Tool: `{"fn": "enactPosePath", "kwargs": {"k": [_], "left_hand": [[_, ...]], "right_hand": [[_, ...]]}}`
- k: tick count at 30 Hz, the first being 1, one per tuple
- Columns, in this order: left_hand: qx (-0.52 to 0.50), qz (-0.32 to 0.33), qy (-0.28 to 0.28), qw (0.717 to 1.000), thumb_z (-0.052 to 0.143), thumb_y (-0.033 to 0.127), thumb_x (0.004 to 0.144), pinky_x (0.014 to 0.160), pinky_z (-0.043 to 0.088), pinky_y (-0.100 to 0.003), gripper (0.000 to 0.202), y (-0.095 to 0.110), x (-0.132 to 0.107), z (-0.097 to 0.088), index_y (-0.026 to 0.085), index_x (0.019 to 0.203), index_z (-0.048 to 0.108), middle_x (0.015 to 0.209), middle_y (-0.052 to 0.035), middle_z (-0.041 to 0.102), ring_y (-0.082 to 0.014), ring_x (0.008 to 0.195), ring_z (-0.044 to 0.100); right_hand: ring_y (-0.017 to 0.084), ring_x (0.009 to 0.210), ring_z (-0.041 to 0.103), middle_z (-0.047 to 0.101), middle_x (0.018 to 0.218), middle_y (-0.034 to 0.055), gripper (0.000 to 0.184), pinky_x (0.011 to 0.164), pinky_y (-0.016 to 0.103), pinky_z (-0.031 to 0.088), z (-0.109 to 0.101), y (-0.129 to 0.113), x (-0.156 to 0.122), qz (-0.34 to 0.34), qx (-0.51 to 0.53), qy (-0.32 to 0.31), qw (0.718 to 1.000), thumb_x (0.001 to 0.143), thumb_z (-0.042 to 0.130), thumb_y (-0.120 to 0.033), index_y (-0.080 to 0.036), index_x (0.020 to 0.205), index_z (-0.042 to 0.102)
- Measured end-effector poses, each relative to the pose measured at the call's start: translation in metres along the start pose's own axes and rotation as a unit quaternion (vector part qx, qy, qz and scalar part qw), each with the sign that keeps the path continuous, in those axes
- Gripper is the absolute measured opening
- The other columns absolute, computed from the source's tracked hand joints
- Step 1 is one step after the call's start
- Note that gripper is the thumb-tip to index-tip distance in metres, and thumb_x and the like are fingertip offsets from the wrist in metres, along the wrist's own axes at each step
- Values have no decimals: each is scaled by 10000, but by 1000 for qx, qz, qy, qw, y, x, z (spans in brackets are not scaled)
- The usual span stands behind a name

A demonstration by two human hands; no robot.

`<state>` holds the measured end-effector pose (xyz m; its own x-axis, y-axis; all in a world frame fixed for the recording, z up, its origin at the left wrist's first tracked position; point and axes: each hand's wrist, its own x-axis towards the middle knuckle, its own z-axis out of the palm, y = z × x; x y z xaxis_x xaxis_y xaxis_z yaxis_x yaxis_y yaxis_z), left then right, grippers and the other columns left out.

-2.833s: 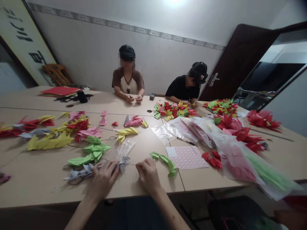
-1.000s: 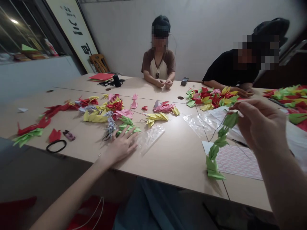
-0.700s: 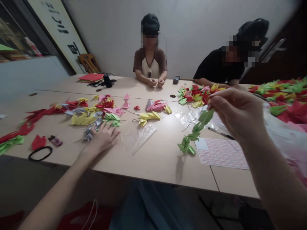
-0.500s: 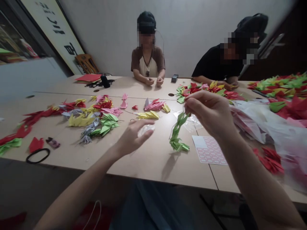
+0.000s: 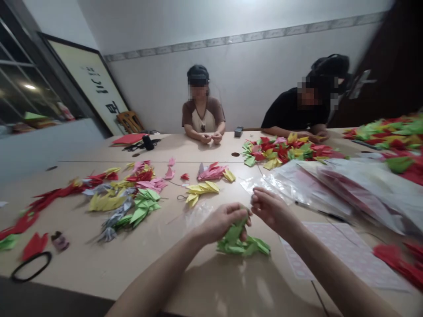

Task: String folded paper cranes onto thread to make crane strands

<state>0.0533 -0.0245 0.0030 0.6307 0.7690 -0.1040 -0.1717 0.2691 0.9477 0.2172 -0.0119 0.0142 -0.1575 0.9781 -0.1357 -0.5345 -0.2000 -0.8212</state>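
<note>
A string of folded green paper pieces (image 5: 243, 244) lies bunched on the tan table (image 5: 139, 255) just in front of me. My left hand (image 5: 224, 221) is closed around its upper end. My right hand (image 5: 271, 210) is right beside it, fingers pinched together at the top of the string; what they grip is too small to make out. A clear plastic sleeve (image 5: 198, 213) lies just left of my left hand.
Strings of green, yellow, pink, red and grey folded paper (image 5: 132, 202) cover the table's left. Clear bags (image 5: 330, 185) and a pink sticker sheet (image 5: 343, 257) lie right. Two people (image 5: 203, 112) sit opposite beside a mixed paper heap (image 5: 284, 152). A black band (image 5: 31, 265) lies front left.
My right hand has lowered the green string from mid-air onto the table. My left hand left the pile at the left and closed on the string. The view has tilted up.
</note>
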Motion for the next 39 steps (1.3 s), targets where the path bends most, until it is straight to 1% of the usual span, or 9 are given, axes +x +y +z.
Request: {"fn": "enactPosePath", "kwargs": {"k": [3, 5, 8, 12, 16, 23, 28, 34, 39], "left_hand": [[22, -65, -22, 997, 712, 471, 685, 426, 397, -203, 392, -14, -4, -4, 124, 812, 583, 709, -2, 599, -76, 435, 535], [44, -90, -25, 995, 718, 465, 683, 453, 391, -199, 383, -20, -5, -6, 122, 803, 597, 698, -1, 601, -66, 448, 525], [35, -93, -21, 995, 726, 478, 668, 475, 387, -203, 403, -22, -5, -8, 121, 820, 616, 718, -5, 606, -64, 477, 527], [21, -64, -23, 997, 701, 471, 704, 488, 398, -214, 482, -18, -5, -9, 167, 1070, 625, 741, 15, 588, -60, 481, 534], [46, -53, -40, 997, 651, 473, 758, 513, 406, -218, 414, -16, -5, -13, 149, 1015, 653, 744, 16, 576, -45, 483, 531], [24, -50, -87, 995, 654, 527, 740, 454, 339, -194, 456, -10, -6, -19, 131, 966, 649, 742, 1, 589, -29, 443, 489], [65, -102, -138, 983, 684, 508, 732, 428, 339, -176, 446, 0, -12, -24, 163, 1014, 662, 685, 14, 581, -35, 433, 477], [23, -169, -235, 957, 629, 524, 782, 434, 400, -221, 452, 16, -20, -29, 187, 1083, 625, 623, 19, 542, -86, 438, 510], [-61, -184, -254, 947, 615, 516, 784, 364, 370, -191, 422, 23, -29, -30, 180, 1040, 600, 681, -7, 585, -81, 397, 503]], "right_hand": [[58, 512, 482, 535, 565, -66, 361, 508, 186, 444, -7, -3, -2, 31, 76, 46, 996, 455, 855, -226, -198, 742, 637], [54, 523, 474, 522, 572, -69, 372, 522, 183, 463, -9, -11, -2, 0, 106, 61, 992, 427, 855, -211, -202, 731, 641], [66, 584, 498, 509, 597, -62, 369, 551, 184, 486, -14, -25, -1, -88, 123, 90, 984, 418, 853, -213, -213, 724, 646], [52, 519, 433, 477, 620, -43, 365, 460, 177, 453, -27, -32, 5, -133, 101, 134, 977, 404, 848, -189, -205, 709, 649], [20, 455, 252, 435, 635, -29, 297, 339, 137, 288, -36, -30, 7, -160, 49, 123, 978, 457, 820, -157, -194, 686, 634], [50, 496, 208, 287, 620, -55, 263, 346, 129, 285, -26, -41, -4, -211, 55, 107, 970, 521, 795, -127, -200, 657, 582], [53, 485, 154, 298, 640, -58, 236, 330, 144, 240, -41, -49, 2, -238, 98, 106, 960, 556, 736, -74, -212, 677, 587], [69, 448, 86, 348, 589, -63, 224, 328, 235, 124, -59, -53, 9, -274, 41, 97, 956, 566, 721, -109, -256, 682, 599], [59, 427, 198, 399, 584, -73, 177, 369, 221, 224, -56, -53, 8, -287, 7, 85, 954, 619, 729, -187, -236, 678, 570]]}}
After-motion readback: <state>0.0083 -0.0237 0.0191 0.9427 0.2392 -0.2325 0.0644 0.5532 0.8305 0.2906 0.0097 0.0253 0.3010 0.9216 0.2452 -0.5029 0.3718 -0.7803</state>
